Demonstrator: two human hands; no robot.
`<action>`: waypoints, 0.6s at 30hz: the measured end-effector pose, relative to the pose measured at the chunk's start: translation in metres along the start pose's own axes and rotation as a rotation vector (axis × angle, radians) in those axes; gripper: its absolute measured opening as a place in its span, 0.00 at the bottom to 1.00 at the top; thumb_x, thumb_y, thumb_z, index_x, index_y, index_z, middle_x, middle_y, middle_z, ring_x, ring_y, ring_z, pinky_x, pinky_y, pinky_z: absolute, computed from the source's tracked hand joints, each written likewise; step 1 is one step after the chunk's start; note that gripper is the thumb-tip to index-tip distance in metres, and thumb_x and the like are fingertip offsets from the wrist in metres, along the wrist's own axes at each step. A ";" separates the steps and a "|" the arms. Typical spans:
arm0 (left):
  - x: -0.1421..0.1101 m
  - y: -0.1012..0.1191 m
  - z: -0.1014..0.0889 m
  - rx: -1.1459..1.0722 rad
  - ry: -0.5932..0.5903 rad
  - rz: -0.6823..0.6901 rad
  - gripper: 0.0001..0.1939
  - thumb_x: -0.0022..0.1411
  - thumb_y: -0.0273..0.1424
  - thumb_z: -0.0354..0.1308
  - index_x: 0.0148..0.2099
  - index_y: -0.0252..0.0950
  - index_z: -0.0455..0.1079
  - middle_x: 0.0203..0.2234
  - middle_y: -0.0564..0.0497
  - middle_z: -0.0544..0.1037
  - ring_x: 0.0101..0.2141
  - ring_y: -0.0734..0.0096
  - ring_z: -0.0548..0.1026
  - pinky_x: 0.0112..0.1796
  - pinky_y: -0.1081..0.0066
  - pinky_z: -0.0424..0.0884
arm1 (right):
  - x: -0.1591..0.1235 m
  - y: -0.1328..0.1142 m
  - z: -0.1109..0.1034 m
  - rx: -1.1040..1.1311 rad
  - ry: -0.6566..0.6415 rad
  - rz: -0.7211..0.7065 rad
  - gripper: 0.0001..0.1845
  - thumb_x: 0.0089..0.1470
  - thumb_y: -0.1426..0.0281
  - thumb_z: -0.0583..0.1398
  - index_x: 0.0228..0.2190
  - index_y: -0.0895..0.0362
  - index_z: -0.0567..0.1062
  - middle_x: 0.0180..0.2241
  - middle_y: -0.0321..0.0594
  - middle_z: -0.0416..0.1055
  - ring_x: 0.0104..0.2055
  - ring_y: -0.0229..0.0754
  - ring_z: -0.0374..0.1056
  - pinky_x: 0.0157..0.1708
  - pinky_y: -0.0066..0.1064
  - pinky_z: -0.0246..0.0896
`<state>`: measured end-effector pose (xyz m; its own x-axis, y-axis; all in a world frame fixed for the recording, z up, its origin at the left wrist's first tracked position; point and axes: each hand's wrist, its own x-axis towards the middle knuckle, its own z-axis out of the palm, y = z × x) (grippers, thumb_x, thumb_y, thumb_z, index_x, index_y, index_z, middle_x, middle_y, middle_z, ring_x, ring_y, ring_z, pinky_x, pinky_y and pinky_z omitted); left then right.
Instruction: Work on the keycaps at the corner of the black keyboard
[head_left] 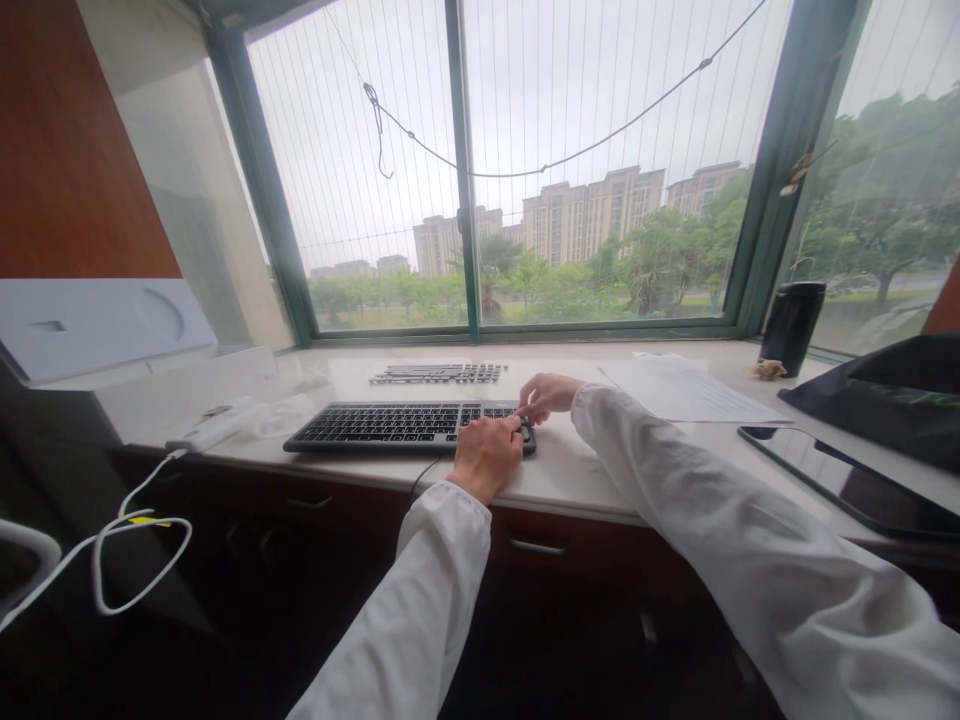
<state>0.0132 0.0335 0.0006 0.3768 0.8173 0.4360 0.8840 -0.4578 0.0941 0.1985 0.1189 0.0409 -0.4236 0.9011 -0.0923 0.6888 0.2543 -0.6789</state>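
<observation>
A black keyboard (390, 425) lies on the pale stone window ledge (577, 470). Both hands are at its right end. My left hand (486, 455) rests curled on the near right corner, fingers on the keys. My right hand (546, 396) comes in from the right and pinches at the far right edge of the keyboard, fingertips bent down. What sits between the fingers is too small to tell. Behind the keyboard lies a flat grid of loose keycaps (439, 374).
White sheets of paper (686, 392) lie to the right, with a black cup (790, 326) behind them. A dark tablet (847, 480) and a black tray (885, 395) sit at the right. A white device (210, 430) with a cable (127, 540) lies left. Drawers (536, 545) run below the ledge.
</observation>
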 end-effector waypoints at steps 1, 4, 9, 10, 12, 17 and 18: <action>0.000 0.000 0.000 0.002 -0.001 0.002 0.18 0.66 0.35 0.45 0.53 0.49 0.72 0.40 0.50 0.80 0.41 0.64 0.76 0.45 0.67 0.68 | 0.001 0.001 0.000 0.014 -0.012 0.000 0.34 0.25 0.46 0.70 0.27 0.61 0.75 0.21 0.39 0.75 0.26 0.39 0.71 0.30 0.32 0.68; -0.001 0.000 0.000 0.006 0.010 0.011 0.19 0.66 0.35 0.45 0.54 0.50 0.71 0.40 0.51 0.80 0.40 0.63 0.76 0.43 0.66 0.68 | 0.002 0.004 -0.001 0.045 -0.034 0.005 0.36 0.23 0.44 0.69 0.27 0.61 0.74 0.21 0.39 0.74 0.26 0.38 0.71 0.32 0.33 0.68; -0.002 0.000 0.000 -0.007 0.026 0.026 0.19 0.66 0.34 0.45 0.54 0.50 0.71 0.40 0.51 0.80 0.39 0.64 0.76 0.42 0.66 0.69 | 0.000 0.005 -0.001 0.075 -0.055 -0.006 0.37 0.22 0.43 0.69 0.26 0.61 0.72 0.22 0.38 0.74 0.25 0.37 0.70 0.32 0.33 0.68; -0.002 0.000 0.000 -0.012 0.023 0.026 0.19 0.66 0.34 0.45 0.54 0.50 0.70 0.40 0.51 0.80 0.39 0.64 0.76 0.42 0.66 0.68 | 0.000 0.005 -0.001 0.077 -0.055 -0.008 0.37 0.22 0.43 0.69 0.26 0.61 0.72 0.22 0.38 0.74 0.25 0.37 0.70 0.32 0.33 0.68; -0.002 0.001 0.000 -0.020 0.016 0.025 0.19 0.66 0.34 0.45 0.54 0.49 0.70 0.39 0.51 0.80 0.39 0.64 0.76 0.42 0.67 0.68 | -0.001 0.005 -0.001 0.068 -0.049 -0.007 0.36 0.23 0.44 0.69 0.26 0.61 0.73 0.22 0.39 0.74 0.25 0.37 0.70 0.32 0.32 0.67; -0.002 0.001 0.000 -0.055 0.025 0.003 0.19 0.66 0.33 0.45 0.56 0.47 0.68 0.38 0.50 0.80 0.39 0.64 0.76 0.43 0.67 0.68 | -0.002 0.003 -0.001 -0.123 0.072 -0.041 0.29 0.33 0.47 0.68 0.28 0.60 0.78 0.24 0.41 0.76 0.26 0.38 0.70 0.29 0.29 0.64; -0.002 0.001 0.000 -0.062 0.029 -0.012 0.19 0.66 0.33 0.45 0.56 0.45 0.68 0.38 0.49 0.80 0.39 0.64 0.76 0.43 0.67 0.68 | -0.003 0.002 -0.001 -0.198 0.117 -0.061 0.26 0.35 0.49 0.68 0.28 0.60 0.79 0.25 0.41 0.76 0.27 0.39 0.70 0.29 0.29 0.64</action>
<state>0.0129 0.0314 -0.0006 0.3577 0.8126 0.4601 0.8691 -0.4700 0.1544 0.2017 0.1171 0.0409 -0.4053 0.9134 0.0371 0.7705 0.3632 -0.5238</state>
